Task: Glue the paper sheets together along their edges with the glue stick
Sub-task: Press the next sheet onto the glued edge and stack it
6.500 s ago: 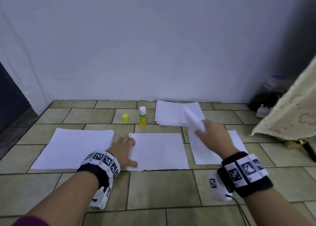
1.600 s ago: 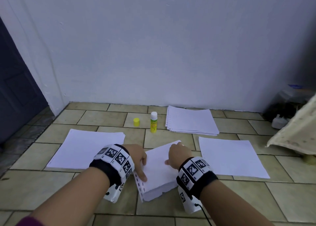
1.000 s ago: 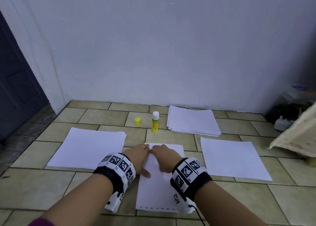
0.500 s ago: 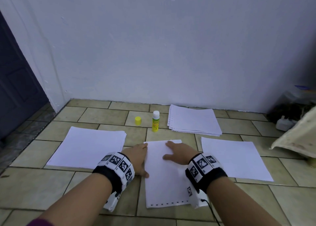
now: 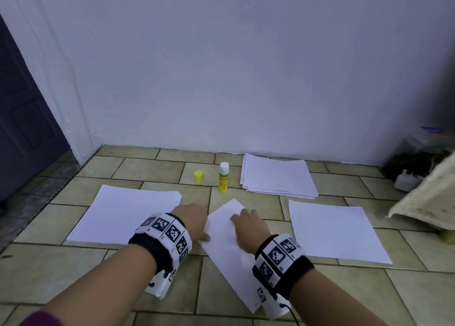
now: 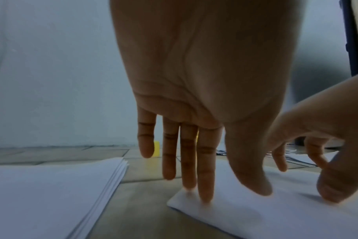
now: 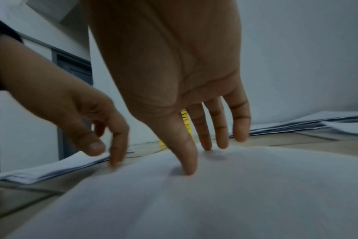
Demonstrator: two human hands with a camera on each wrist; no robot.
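Observation:
A white paper sheet (image 5: 231,249) lies skewed on the tiled floor between my hands, its far corner pointing at the glue stick. My left hand (image 5: 194,221) touches its left edge with straight fingertips (image 6: 204,192). My right hand (image 5: 247,229) presses flat on the sheet's upper part, thumb (image 7: 187,161) and fingers down on the paper (image 7: 215,194). The uncapped glue stick (image 5: 223,177), yellow with a white top, stands upright behind the sheet, and its yellow cap (image 5: 198,177) sits to its left.
A stack of sheets (image 5: 128,212) lies to the left, a single sheet (image 5: 332,229) to the right, and another pile (image 5: 277,176) at the back by the white wall. A cream cloth (image 5: 428,197) hangs in at the right. A dark door (image 5: 22,118) stands at the left.
The sheet, lying straight half a second ago, has turned counterclockwise under both hands so its near end points right. Both hands stay on it.

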